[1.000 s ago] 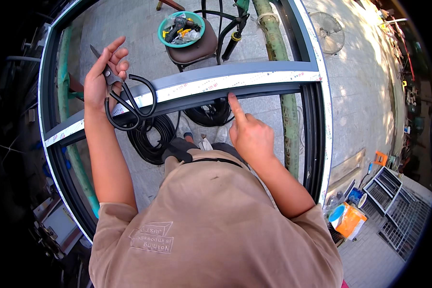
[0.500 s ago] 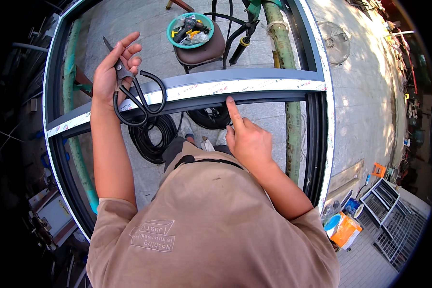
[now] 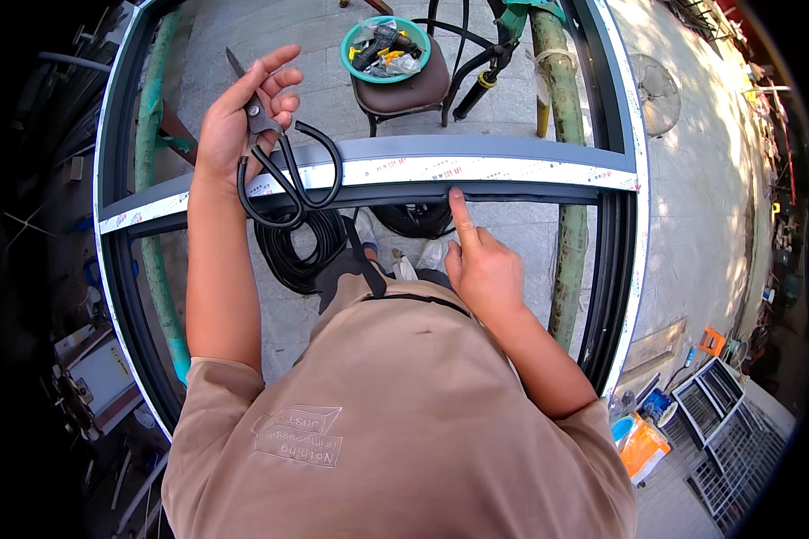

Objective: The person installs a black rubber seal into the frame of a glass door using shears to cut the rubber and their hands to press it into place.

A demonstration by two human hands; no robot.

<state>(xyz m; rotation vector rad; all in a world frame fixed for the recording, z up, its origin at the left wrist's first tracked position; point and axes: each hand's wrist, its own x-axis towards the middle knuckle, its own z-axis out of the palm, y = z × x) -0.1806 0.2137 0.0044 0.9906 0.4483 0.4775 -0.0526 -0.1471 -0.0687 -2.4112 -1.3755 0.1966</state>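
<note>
My left hand (image 3: pixel 227 130) is raised over the frame's left part with black-handled scissors (image 3: pixel 259 115) lying across its palm. The thumb rests along them, the blades point up and away, and the handle loops hang over the crossbar (image 3: pixel 386 169). My right hand (image 3: pixel 487 274) has its index finger stretched out, the tip pressing the near dark edge of the crossbar. Its other fingers are curled in and seem to hold nothing. A thin black strip (image 3: pixel 530 199), apparently rubber, runs along that edge. A loose black strip (image 3: pixel 365 260) hangs down by my waist.
The grey window frame (image 3: pixel 640 260) surrounds me, resting near green poles (image 3: pixel 568 260). Coils of black strip (image 3: pixel 297 256) lie on the floor by my feet. Beyond the crossbar, a stool (image 3: pixel 404 94) bears a teal basin (image 3: pixel 349 61) with a drill. A fan (image 3: pixel 656 94) stands right.
The view has shifted, so the frame and both hands appear farther right. Both hands keep nearly the same place on the crossbar. The loose strip now hangs in front of my waist.
</note>
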